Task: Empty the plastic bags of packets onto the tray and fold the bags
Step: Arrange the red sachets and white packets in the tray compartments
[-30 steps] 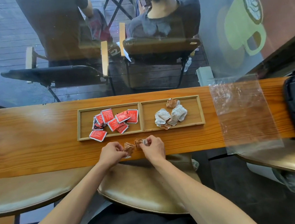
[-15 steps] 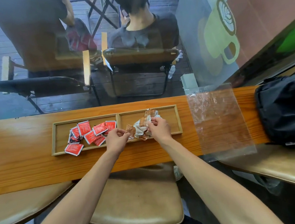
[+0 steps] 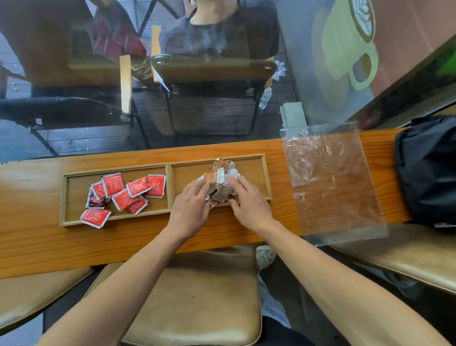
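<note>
A two-compartment wooden tray (image 3: pixel 170 189) lies on the wooden counter. Its left compartment holds several red packets (image 3: pixel 121 194). Its right compartment holds a pile of brown and white packets (image 3: pixel 220 179). My left hand (image 3: pixel 192 206) reaches over the tray's front rim, its fingers touching the left side of that pile. My right hand (image 3: pixel 247 201) rests with straight fingers on the pile's right side. A clear plastic bag (image 3: pixel 332 183) lies flat and empty on the counter to the right, overhanging the front edge.
A black backpack (image 3: pixel 441 170) sits at the counter's right end. Tan padded stools (image 3: pixel 196 297) stand below the counter's front edge. Behind the counter is a glass window with chairs and a seated person beyond it.
Both hands moved from the counter's front edge up to the tray's right compartment, carrying brown packets to the pile there. The fingers have since relaxed onto the pile.
</note>
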